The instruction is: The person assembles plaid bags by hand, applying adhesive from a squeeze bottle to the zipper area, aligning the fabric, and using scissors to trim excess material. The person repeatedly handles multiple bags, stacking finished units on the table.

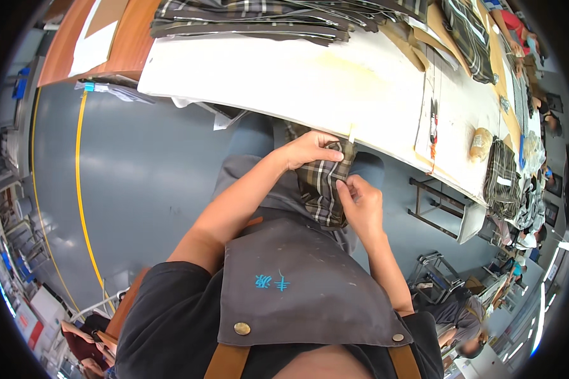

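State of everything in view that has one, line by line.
Left hand: gripping plaid cloth, thumb on top
Right hand: thumb at cloth's right edge; pinch unclear
Plaid cloth: held, creased
Plaid fabric stack: piled, layered
White worktable: partly covered
Grey apron: worn

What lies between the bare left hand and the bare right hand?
In the head view, brown-and-white plaid cloth lies between the left hand and the right hand, touching both.

Centre: left hand (306, 151) and right hand (363, 202) cover bits of plaid cloth (322, 189); some left fingers hidden behind it. Plaid stack (253, 18) cut off by top edge. Lower left, person (82, 341) cut by rim. Far-right workers (518, 268) tiny, blurred.
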{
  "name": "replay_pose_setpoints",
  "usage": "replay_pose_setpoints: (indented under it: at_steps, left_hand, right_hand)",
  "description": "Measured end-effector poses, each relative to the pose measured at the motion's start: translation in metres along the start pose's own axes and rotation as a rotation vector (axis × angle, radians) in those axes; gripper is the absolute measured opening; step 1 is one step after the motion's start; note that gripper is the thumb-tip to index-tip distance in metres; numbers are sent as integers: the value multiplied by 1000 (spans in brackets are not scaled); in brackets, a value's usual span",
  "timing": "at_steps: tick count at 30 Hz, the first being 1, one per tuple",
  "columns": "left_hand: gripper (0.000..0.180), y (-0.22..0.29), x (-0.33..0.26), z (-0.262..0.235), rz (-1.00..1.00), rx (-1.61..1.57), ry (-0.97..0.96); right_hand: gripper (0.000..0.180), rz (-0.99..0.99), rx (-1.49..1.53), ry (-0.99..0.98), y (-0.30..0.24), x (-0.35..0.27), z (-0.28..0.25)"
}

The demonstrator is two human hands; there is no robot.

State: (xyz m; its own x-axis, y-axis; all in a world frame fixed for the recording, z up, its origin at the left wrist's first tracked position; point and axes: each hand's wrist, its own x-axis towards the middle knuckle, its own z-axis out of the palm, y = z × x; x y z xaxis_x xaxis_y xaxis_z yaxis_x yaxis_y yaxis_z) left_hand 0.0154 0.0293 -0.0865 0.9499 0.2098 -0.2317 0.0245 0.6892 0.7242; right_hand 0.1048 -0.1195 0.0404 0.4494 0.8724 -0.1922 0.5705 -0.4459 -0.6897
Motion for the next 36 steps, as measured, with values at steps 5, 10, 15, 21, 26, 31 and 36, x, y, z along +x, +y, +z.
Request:
replay_pose_setpoints:
  at_steps: [5, 10, 15, 21, 26, 31, 36]
  left_hand:
    - [33, -4, 2, 13, 99, -274, 33]
    - [21, -8, 4, 27, 132, -381, 77]
    - [23, -13, 6, 21, 105, -278, 143]
    - [22, -19, 9, 21, 128, -296, 135]
    - [20, -15, 4, 21, 108, -373, 106]
    - [20, -13, 3, 23, 91, -393, 127]
    - [20, -11, 2, 24, 98, -364, 149]
  right_hand:
    - [16, -45, -35, 50, -5, -2, 3]
    - [17, -94, -91, 114, -1, -1, 7]
    - [18, -108, -133, 94, -3, 2, 7]
    - [17, -85, -99, 28, -4, 11, -3]
    - [15, 92, 105, 151, -9, 30, -8]
    - [11, 98, 134, 141, -5, 37, -6]
    - [11, 100, 124, 155, -11, 38, -7]
